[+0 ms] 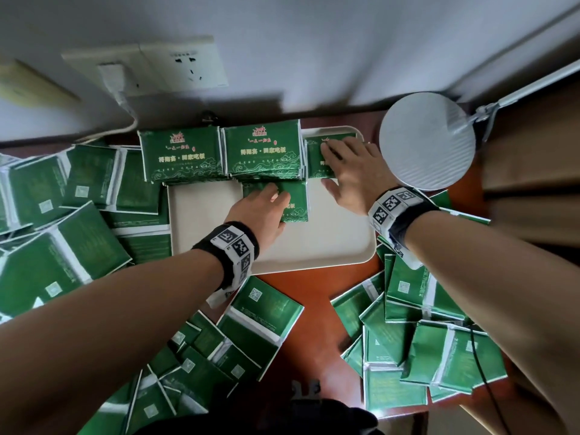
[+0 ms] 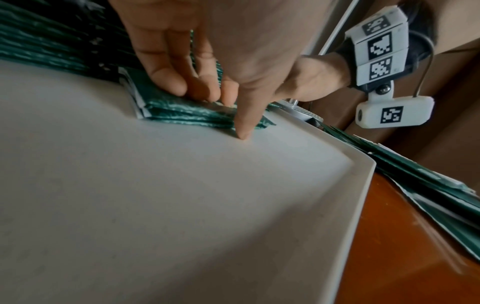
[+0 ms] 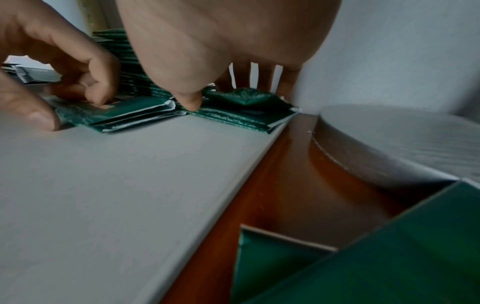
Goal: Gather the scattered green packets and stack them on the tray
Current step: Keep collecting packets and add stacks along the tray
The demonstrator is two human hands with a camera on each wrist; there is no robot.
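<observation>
- Two short stacks of green packets are being handled on the tray (image 1: 314, 246): one under the left hand (image 1: 263, 211), one under the right hand (image 1: 348, 171).
- The left stack (image 1: 295, 202) is pressed from above by curled fingers (image 2: 166, 78), with one fingertip down on the tray at the stack's near edge.
- The right stack (image 1: 317, 158) is covered by straight, spread fingers, the thumb (image 3: 189, 102) set at its near edge.
- Both stacks lie just beyond the palms, long axes running away from the person, touching the tall stacks (image 1: 260, 152) at the tray's far side.
- Many loose packets (image 1: 260, 318) are left scattered on the table (image 1: 317, 293), nearer than the tray.
</observation>
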